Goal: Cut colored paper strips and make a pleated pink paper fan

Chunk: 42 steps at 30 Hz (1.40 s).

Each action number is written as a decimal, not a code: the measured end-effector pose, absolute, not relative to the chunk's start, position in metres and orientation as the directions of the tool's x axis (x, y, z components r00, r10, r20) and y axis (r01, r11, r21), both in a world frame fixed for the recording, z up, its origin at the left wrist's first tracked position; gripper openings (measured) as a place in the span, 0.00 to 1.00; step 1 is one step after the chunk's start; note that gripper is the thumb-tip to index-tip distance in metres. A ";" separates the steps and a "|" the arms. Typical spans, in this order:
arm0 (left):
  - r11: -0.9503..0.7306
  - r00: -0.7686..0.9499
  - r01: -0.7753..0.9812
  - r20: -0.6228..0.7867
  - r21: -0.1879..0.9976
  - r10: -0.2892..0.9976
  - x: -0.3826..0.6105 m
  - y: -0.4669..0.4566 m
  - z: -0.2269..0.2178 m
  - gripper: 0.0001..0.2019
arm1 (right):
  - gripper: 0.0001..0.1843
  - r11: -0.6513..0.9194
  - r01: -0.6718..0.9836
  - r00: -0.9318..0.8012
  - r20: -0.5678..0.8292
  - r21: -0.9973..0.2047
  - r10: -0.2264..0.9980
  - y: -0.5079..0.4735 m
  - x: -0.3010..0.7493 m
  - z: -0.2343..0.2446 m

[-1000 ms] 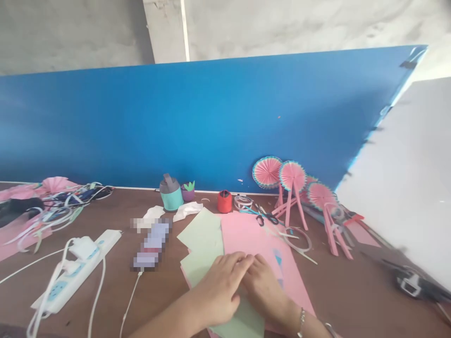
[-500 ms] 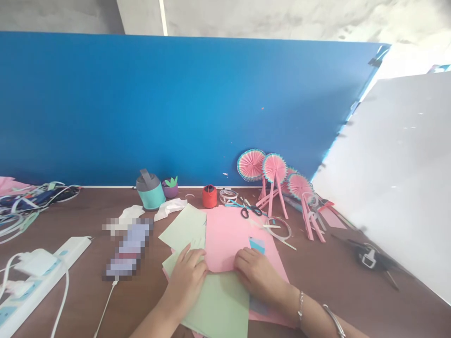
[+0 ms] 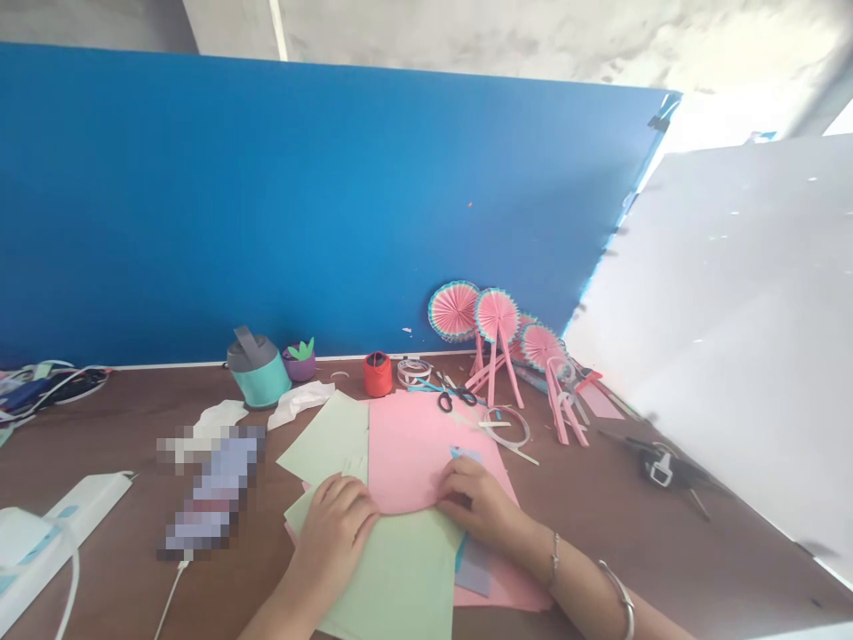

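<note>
A light green paper sheet (image 3: pixel 400 569) lies in front of me, with a slightly bowed line where it meets the pink paper (image 3: pixel 413 444) beyond it. My left hand (image 3: pixel 338 524) is bent over the left end of that line, its fingers together and closed on the sheet. At the right end my right hand (image 3: pixel 476 498) pinches the sheet's corner between thumb and fingers. The undersides of both grips are hidden. More green paper (image 3: pixel 330 436) is fanned out beyond my left hand. Under my right wrist shows a bluish strip (image 3: pixel 474 569) on the pink paper.
Scissors (image 3: pixel 457 396), a tape roll (image 3: pixel 510 427) and a red pot (image 3: pixel 378 375) sit behind the papers. Pink paper fans (image 3: pixel 497 316) lean at the blue panel (image 3: pixel 267 204). A teal container (image 3: pixel 259 378), a blurred-out phone (image 3: pixel 217 489) and a power strip (image 3: pixel 80 516) are leftward.
The view has swung a little to the right, so the table's things sit further left. The line between green and pink paper bows more, and my right fingers have curled more.
</note>
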<state>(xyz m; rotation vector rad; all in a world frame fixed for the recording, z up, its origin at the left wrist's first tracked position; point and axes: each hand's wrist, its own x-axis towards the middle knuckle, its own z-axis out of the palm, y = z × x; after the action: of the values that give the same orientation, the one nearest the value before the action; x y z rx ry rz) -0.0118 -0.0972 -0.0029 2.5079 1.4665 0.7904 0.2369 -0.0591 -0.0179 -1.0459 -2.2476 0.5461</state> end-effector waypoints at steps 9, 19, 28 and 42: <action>-0.363 0.255 0.777 0.270 0.515 0.928 -0.014 -0.090 -0.010 0.08 | 0.07 0.455 0.542 -0.464 0.200 -0.707 0.863 -0.055 0.244 -0.007; -0.243 0.213 0.769 0.121 0.591 0.969 -0.012 -0.080 -0.002 0.09 | 0.11 0.574 0.543 -0.593 0.205 -0.612 0.779 -0.059 0.255 0.008; -0.251 0.199 0.779 0.153 0.574 0.968 -0.012 -0.076 -0.010 0.06 | 0.07 0.453 0.541 -0.498 0.164 -0.709 0.852 -0.046 0.263 -0.006; -0.244 0.168 0.823 0.191 0.513 0.967 -0.009 -0.080 -0.014 0.08 | 0.11 0.417 0.585 -0.451 0.149 -0.696 0.880 -0.047 0.257 -0.006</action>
<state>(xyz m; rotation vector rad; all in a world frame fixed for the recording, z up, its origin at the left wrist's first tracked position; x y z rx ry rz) -0.0090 -0.0796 -0.0141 2.1568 1.7170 0.7037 0.2567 -0.0469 -0.0061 -1.2392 -2.1756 0.7804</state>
